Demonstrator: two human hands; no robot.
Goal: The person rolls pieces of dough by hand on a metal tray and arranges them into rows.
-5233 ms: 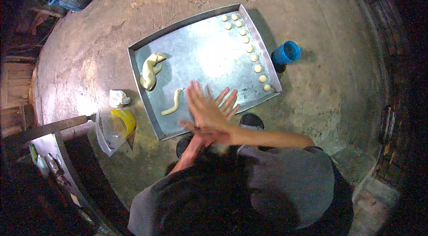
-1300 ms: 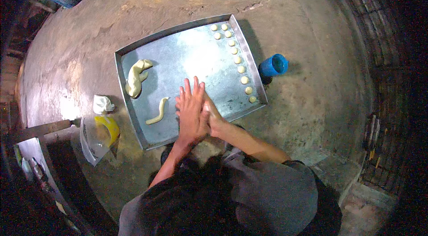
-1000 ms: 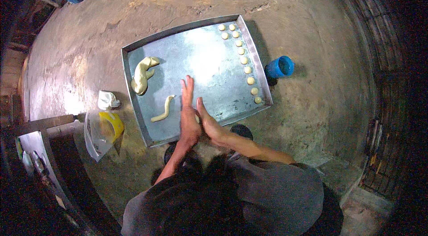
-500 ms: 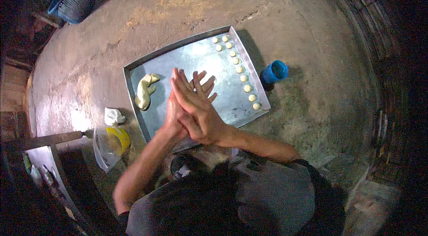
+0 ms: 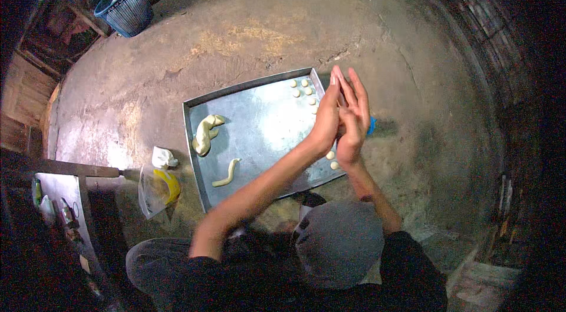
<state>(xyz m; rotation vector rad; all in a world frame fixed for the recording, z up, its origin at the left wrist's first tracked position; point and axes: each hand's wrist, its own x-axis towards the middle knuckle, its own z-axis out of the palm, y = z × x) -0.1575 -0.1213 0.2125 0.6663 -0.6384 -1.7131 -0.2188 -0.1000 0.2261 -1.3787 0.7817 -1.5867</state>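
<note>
Two-handed, hovering above the right part of a rectangular metal tray (image 5: 253,141) and its small round dough balls (image 5: 308,92), hiding some from view and showing others near the right wall. Holding the left hand (image 5: 325,123) and right hand (image 5: 352,129) palm to palm, stretching the fingers nearly straight away from the body, setting their tips near one another. Being unable to tell of anything held between the palms. Facing also a thick dough lump (image 5: 204,135) by the tray's left wall and a thin, curved dough rope (image 5: 226,174) nearer the body, both well apart from the hands. Partly blocking a blue cup (image 5: 372,126) behind the right hand. Seeing, left of the tray, a small white bag (image 5: 163,157) near a yellow-and-clear packet (image 5: 167,186); farther off, a blue ribbed basket (image 5: 126,8).
</note>
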